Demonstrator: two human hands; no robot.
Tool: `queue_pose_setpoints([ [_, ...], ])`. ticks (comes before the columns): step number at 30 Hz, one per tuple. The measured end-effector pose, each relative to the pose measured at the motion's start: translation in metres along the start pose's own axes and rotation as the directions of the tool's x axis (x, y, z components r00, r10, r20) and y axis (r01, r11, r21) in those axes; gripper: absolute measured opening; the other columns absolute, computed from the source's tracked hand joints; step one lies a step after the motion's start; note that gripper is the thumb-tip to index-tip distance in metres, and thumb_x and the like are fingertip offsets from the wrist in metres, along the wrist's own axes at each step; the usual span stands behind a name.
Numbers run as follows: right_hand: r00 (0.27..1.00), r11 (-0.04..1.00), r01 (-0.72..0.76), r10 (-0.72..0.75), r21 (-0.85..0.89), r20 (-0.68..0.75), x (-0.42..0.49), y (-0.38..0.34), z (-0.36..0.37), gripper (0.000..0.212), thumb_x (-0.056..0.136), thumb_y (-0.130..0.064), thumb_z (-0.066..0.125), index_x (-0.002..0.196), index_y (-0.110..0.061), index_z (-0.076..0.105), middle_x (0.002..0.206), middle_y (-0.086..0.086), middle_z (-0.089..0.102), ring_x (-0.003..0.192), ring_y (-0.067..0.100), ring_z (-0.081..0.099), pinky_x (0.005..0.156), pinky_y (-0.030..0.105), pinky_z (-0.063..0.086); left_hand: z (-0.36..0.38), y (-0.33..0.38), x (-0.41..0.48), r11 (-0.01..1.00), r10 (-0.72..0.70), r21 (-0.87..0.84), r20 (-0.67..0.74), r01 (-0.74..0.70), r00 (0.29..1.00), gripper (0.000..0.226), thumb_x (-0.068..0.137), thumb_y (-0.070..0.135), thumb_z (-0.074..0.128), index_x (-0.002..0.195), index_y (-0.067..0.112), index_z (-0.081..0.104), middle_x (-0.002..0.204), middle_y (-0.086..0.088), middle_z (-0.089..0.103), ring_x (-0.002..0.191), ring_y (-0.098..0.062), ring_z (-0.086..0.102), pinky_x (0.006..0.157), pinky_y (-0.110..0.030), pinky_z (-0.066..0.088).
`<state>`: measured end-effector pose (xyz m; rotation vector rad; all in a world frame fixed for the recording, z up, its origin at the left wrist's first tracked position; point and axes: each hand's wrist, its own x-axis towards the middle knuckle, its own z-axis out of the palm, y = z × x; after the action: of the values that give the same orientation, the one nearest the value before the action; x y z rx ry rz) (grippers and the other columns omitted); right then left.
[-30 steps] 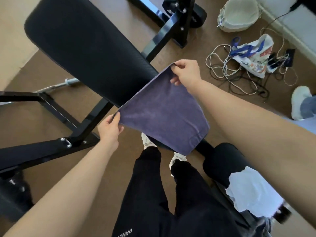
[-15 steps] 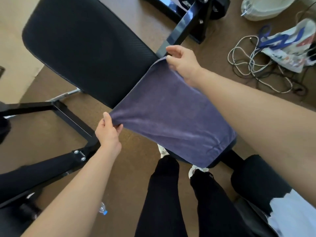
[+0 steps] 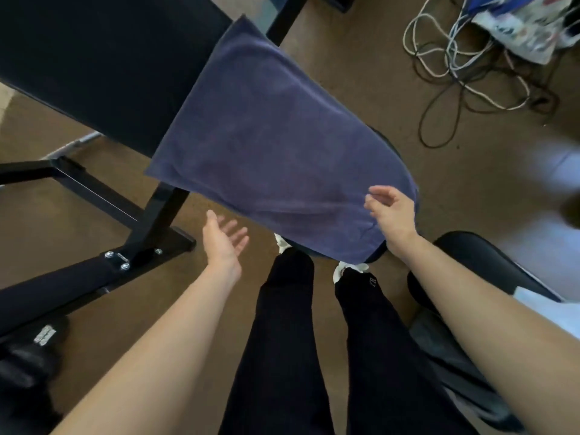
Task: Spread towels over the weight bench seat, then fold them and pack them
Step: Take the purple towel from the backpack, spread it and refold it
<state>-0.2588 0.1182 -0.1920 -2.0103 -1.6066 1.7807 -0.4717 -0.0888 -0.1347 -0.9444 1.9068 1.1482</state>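
A purple towel (image 3: 276,142) lies spread flat over the seat of the black weight bench (image 3: 103,67), covering the seat pad down to its near end. My left hand (image 3: 222,243) hovers open, palm up, just below the towel's near left edge, touching nothing. Over the towel's near right corner is my right hand (image 3: 392,215), open with fingers apart and no grip on the cloth. A white towel (image 3: 552,312) lies at the right edge, partly hidden by my right arm.
The bench's black steel frame (image 3: 150,227) crosses the brown floor at left. A tangle of cables (image 3: 464,67) and a printed bag (image 3: 530,29) lie on the floor at top right. A black padded roller (image 3: 470,262) sits by my right forearm. My legs stand below the seat.
Both hands held the towel's far corners while laying it over the seat. They have since let go and drawn back to its near end, and the towel rests flat.
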Motion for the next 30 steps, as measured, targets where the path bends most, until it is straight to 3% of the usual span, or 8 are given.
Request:
queue_pose_setpoints([
  [4,0.985,0.985,-0.174,0.174,0.018,-0.019,-0.009,0.043,-0.030,0.013,0.096,-0.003,0.061,0.104,-0.010,0.068,0.087,0.008,0.070,0.066,0.007,0.067,0.069,0.023,0.058,0.026,-0.069,-0.011,0.983,-0.175,0.086,0.131,0.165,0.976,0.044,0.105,0.054,0.047,0.125,0.019,0.064,0.113,-0.003,0.073,0.101,-0.024,0.072,0.085,-0.038,0.057],
  [11,0.910,0.908,-0.385,0.403,-0.165,0.098,0.028,0.077,-0.075,0.035,0.097,-0.023,0.067,0.130,-0.015,0.061,0.117,0.008,0.069,0.094,0.020,0.070,0.077,0.034,0.061,0.091,-0.158,-0.033,0.882,-0.417,0.340,0.246,0.325,0.875,0.022,0.102,0.034,0.064,0.115,0.016,0.069,0.112,-0.003,0.074,0.102,-0.020,0.071,0.081,-0.032,0.058],
  [14,0.904,0.898,-0.408,0.423,-0.164,0.065,0.055,0.079,-0.089,0.050,0.097,-0.025,0.067,0.143,-0.015,0.050,0.128,0.005,0.062,0.103,0.023,0.068,0.074,0.032,0.058,0.114,-0.181,-0.035,0.884,-0.434,0.279,0.193,0.375,0.880,0.021,0.100,0.031,0.067,0.118,0.019,0.066,0.115,-0.002,0.072,0.104,-0.020,0.070,0.081,-0.032,0.060],
  [20,0.917,0.887,-0.353,0.391,-0.298,0.077,0.097,0.075,-0.097,0.060,0.098,-0.028,0.066,0.151,-0.017,0.039,0.129,0.007,0.060,0.105,0.024,0.063,0.095,0.041,0.056,0.139,-0.208,-0.014,0.887,-0.460,0.077,0.092,0.454,0.883,0.035,0.095,0.034,0.075,0.121,0.014,0.064,0.116,-0.006,0.071,0.099,-0.020,0.070,0.076,-0.033,0.060],
  [23,0.922,0.904,-0.338,0.374,-0.262,0.104,0.105,0.070,-0.090,0.065,0.100,-0.025,0.063,0.156,-0.019,0.029,0.121,0.001,0.052,0.106,0.022,0.060,0.091,0.037,0.053,0.150,-0.218,-0.006,0.873,-0.487,0.015,0.048,0.487,0.872,0.033,0.097,0.030,0.073,0.120,0.009,0.063,0.125,-0.006,0.070,0.113,-0.023,0.069,0.091,-0.038,0.056],
  [26,0.939,0.923,-0.326,0.342,-0.205,0.043,0.115,0.072,-0.078,0.060,0.098,-0.023,0.065,0.150,-0.021,0.035,0.124,0.001,0.055,0.103,0.022,0.060,0.084,0.037,0.055,0.164,-0.222,-0.006,0.871,-0.490,-0.056,-0.011,0.488,0.872,0.022,0.097,0.023,0.073,0.104,0.005,0.064,0.115,-0.002,0.070,0.102,-0.018,0.071,0.083,-0.031,0.052],
  [28,0.956,0.920,-0.291,0.286,-0.263,-0.060,0.123,0.077,-0.075,0.046,0.094,-0.022,0.069,0.134,-0.018,0.047,0.121,0.007,0.062,0.093,0.023,0.063,0.080,0.040,0.059,0.170,-0.225,-0.007,0.882,-0.469,-0.089,-0.091,0.462,0.878,0.031,0.093,0.024,0.077,0.114,0.004,0.065,0.114,-0.006,0.073,0.086,-0.017,0.074,0.062,-0.028,0.052],
  [30,0.973,0.892,-0.228,0.194,-0.390,-0.126,0.130,0.077,-0.075,0.027,0.090,-0.022,0.073,0.107,-0.016,0.053,0.107,0.007,0.065,0.088,0.023,0.064,0.079,0.039,0.058,0.174,-0.229,-0.007,0.900,-0.435,-0.077,-0.090,0.430,0.896,0.043,0.097,0.030,0.072,0.128,0.002,0.060,0.116,-0.011,0.072,0.095,-0.021,0.076,0.058,-0.027,0.054],
])
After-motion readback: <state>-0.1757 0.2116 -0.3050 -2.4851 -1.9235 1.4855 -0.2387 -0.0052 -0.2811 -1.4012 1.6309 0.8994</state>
